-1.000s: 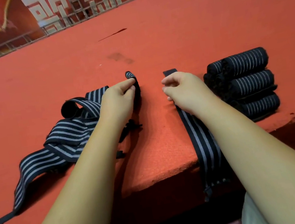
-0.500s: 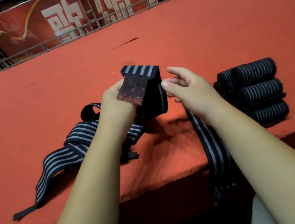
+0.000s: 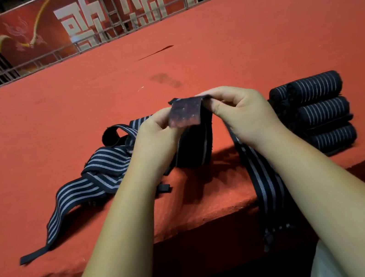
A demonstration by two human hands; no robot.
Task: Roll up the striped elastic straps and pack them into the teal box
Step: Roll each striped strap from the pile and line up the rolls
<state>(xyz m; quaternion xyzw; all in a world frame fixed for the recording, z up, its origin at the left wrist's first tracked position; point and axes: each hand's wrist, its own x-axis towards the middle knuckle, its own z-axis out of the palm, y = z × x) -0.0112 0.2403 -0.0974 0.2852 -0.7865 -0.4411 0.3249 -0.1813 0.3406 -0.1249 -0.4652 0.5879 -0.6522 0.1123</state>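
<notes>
Both my hands are up off the red carpeted platform (image 3: 188, 64) and share one strap end (image 3: 185, 116), a dark, rough-looking patch that faces me. My left hand (image 3: 155, 140) pinches its left edge between thumb and fingers, and my right hand (image 3: 242, 113) pinches the top right corner. So each grip is narrow and closed on cloth.

From that end the held strap (image 3: 194, 147) hangs straight down between my wrists to the platform. Its long axis is upright here, and it seems to run off to my left into the loose pile (image 3: 100, 173), though my left forearm hides the join. That puts the slack on my left hand's side.

I judge the roll should start at the patch and turn down along the hanging length, with the left hand feeding the slack.

A second strap (image 3: 267, 187) lies under my right wrist and drops over the platform's front edge. The rolled straps (image 3: 319, 113) are stacked just right of my right hand. I can't see the teal box.
</notes>
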